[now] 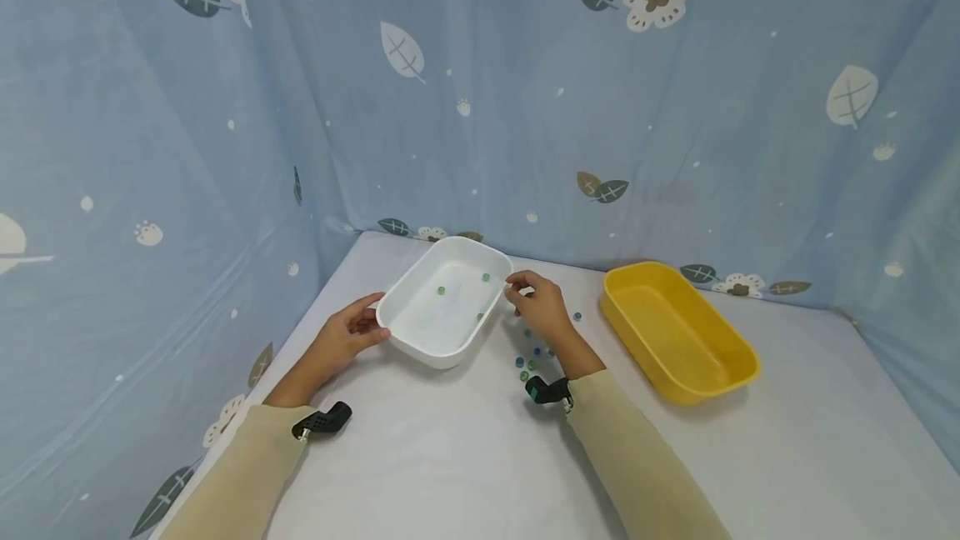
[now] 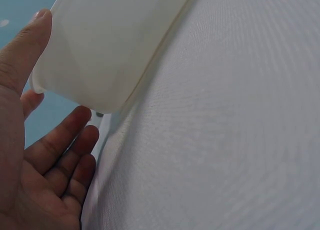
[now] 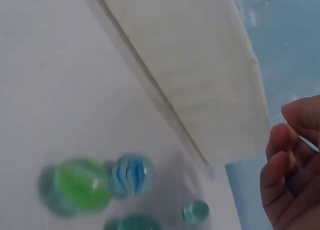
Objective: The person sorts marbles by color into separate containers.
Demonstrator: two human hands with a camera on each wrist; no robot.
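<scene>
My left hand (image 1: 347, 338) grips the left end of a white plastic tub (image 1: 405, 340), thumb at the rim and fingers around the outside. In the left wrist view, the thumb (image 2: 30, 45) lies along the tub's edge and the other fingers curve beneath the rim. Up at the tub's right rim, my right hand (image 1: 538, 300) has loosely bent fingers, with no object showing between them. A green marble (image 1: 441, 291) lies inside the tub, with two more near its right wall. Under my right forearm are several loose marbles, including a green one (image 3: 82, 185) and a blue-striped one (image 3: 132, 175).
To the right stands a yellow tub (image 1: 678, 332), with a marble (image 1: 577, 317) between it and my right hand. White cloth (image 1: 420, 457) covers the table. A blue patterned curtain (image 1: 495, 107) rises behind the table and along its left side.
</scene>
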